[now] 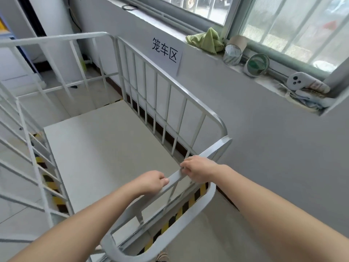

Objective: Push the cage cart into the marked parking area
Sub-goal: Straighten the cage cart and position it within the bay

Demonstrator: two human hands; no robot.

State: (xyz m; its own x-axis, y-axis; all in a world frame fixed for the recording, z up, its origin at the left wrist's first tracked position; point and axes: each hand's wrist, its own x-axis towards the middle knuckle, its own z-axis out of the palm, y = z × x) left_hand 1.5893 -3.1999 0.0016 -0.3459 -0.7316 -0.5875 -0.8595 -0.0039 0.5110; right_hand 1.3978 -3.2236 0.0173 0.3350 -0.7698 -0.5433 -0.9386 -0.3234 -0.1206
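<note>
White steel cart [105,140] stands alongside the wall, under the paper sign [164,52]. Yellow-black tape [52,184] shows along its left, near and far edges, so it appears inside the marked bay. Left hand [151,181] and right hand [200,168] both have fingers curled over the near top rail, close together, likely for steering control. Cart bed empty.

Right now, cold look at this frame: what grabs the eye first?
Both hands, left hand and right hand, grip the top rail of the white cage cart at the bottom centre. Yellow-black floor tape shows through the bars near the cart's base. A paper sign with black characters hangs on the wall beside the cart, under the cluttered windowsill.
</note>
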